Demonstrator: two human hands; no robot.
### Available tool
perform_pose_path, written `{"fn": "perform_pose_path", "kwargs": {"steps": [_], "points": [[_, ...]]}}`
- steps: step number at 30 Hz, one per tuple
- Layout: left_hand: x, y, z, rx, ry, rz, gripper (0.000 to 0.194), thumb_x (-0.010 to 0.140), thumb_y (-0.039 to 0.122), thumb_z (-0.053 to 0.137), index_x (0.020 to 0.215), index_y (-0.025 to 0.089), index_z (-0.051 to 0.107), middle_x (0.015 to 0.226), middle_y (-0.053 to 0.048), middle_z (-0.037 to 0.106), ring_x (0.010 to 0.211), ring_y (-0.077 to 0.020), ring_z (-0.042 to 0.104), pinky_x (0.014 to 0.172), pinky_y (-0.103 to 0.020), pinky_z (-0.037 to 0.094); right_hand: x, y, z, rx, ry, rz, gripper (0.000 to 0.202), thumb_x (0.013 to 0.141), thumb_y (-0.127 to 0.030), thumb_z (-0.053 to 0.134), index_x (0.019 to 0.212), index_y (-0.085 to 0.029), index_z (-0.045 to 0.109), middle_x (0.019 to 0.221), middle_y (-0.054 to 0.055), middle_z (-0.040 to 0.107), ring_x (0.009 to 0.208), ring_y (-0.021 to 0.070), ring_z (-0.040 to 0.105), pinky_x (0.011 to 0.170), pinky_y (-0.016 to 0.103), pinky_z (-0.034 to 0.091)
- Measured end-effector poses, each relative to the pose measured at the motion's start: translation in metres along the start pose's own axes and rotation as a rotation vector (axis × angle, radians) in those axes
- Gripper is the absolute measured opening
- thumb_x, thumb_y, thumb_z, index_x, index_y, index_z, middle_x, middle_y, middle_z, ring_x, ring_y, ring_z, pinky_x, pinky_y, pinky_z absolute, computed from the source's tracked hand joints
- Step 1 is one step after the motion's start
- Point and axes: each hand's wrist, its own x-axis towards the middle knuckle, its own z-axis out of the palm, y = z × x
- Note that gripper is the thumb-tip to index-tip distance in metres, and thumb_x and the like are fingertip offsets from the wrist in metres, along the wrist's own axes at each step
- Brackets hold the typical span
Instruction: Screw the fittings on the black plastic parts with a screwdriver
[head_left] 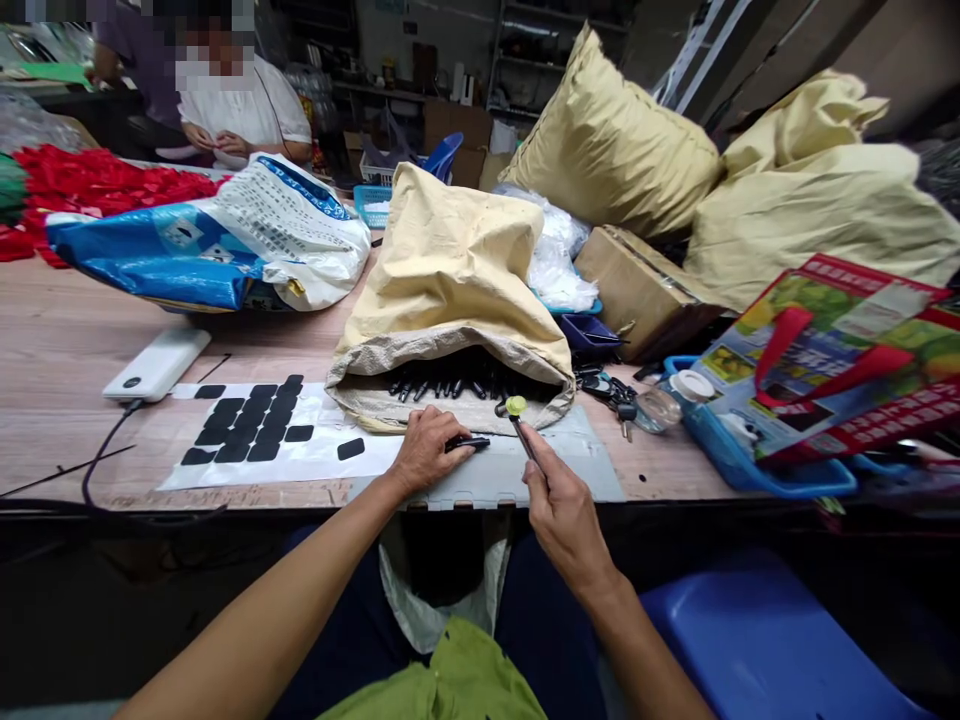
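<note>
My left hand point(425, 452) is closed on a small, dark, elongated piece point(474, 443), which it holds down on a grey board point(585, 470) at the table's front edge. In my right hand point(562, 510) is the handle of a small hammer point(515, 407) with a yellow-green face. The hammer head is raised just right of the dark piece, apart from it. Behind both hands lies a cream cloth sack point(450, 260), its mouth facing me. Inside are several similar black pieces point(457, 383), whose exact kind I cannot make out.
Black rounded patches point(251, 425) lie on a white sheet at left, beside a white power bank point(157, 365). A blue-white bag point(225, 240) sits behind. At right are keys point(624, 412), a jar point(664, 402) and a blue basket point(750, 470). Another person point(247, 110) sits across the table.
</note>
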Motion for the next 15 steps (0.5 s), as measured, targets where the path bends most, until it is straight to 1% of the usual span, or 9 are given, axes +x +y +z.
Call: {"fn": "perform_pose_path", "kwargs": {"steps": [2,4,6,9,11,13,15], "points": [[0.000,0.000,0.000,-0.002,-0.003,0.007,0.020,0.090,0.043,0.070,0.101,0.027,0.074,0.096,-0.002,0.071,0.099,-0.0237,0.052,0.089,-0.042,0.029,-0.004,0.000,0.008,-0.043,-0.004,-0.013,0.055,0.100,-0.020,0.039,0.154,-0.028,0.043,0.133,0.008,0.067,0.116,0.0208,0.066,0.103,0.034,0.050],[0.000,0.000,0.000,-0.005,-0.002,0.014,0.019,0.089,0.041,0.071,0.101,0.028,0.073,0.097,-0.001,0.071,0.099,-0.0234,0.052,0.090,-0.042,0.029,-0.008,0.002,0.014,-0.090,-0.085,0.015,0.055,0.099,-0.018,0.039,0.153,-0.030,0.046,0.122,0.007,0.072,0.109,0.0210,0.069,0.099,0.033,0.053],[0.000,0.001,0.000,-0.006,0.000,0.015,0.018,0.089,0.040,0.072,0.101,0.027,0.073,0.096,-0.001,0.071,0.099,-0.0231,0.053,0.090,-0.042,0.029,-0.010,0.003,0.015,-0.097,-0.133,0.045,0.055,0.099,-0.018,0.039,0.151,-0.031,0.048,0.122,0.005,0.072,0.110,0.0210,0.070,0.098,0.033,0.054],[0.000,0.003,0.000,0.006,0.001,0.008,0.018,0.090,0.041,0.070,0.100,0.027,0.074,0.096,-0.002,0.071,0.099,-0.0234,0.053,0.088,-0.042,0.030,-0.005,0.004,0.006,-0.036,-0.066,0.063,0.054,0.100,-0.021,0.039,0.152,-0.031,0.046,0.137,0.004,0.066,0.122,0.0204,0.064,0.104,0.033,0.051],[-0.001,0.003,0.000,0.026,0.010,0.007,0.017,0.090,0.039,0.069,0.101,0.027,0.074,0.097,-0.002,0.070,0.099,-0.0240,0.052,0.088,-0.042,0.030,-0.002,0.005,-0.003,0.008,-0.028,0.095,0.053,0.100,-0.023,0.040,0.152,-0.030,0.047,0.142,0.003,0.062,0.126,0.0204,0.062,0.107,0.034,0.050],[-0.001,0.003,0.000,0.046,0.018,0.011,0.018,0.088,0.035,0.071,0.103,0.027,0.074,0.099,-0.003,0.070,0.100,-0.0245,0.052,0.089,-0.043,0.031,0.000,0.008,-0.010,0.037,-0.016,0.164,0.052,0.099,-0.026,0.042,0.150,-0.028,0.050,0.143,0.004,0.062,0.123,0.0208,0.064,0.107,0.035,0.050],[-0.002,0.003,0.000,0.052,0.016,0.010,0.021,0.085,0.032,0.073,0.105,0.027,0.073,0.100,-0.003,0.069,0.101,-0.0250,0.052,0.090,-0.043,0.031,-0.001,0.014,-0.015,0.056,-0.011,0.250,0.052,0.098,-0.029,0.044,0.149,-0.028,0.051,0.138,0.005,0.065,0.113,0.0207,0.068,0.102,0.035,0.052]]}}
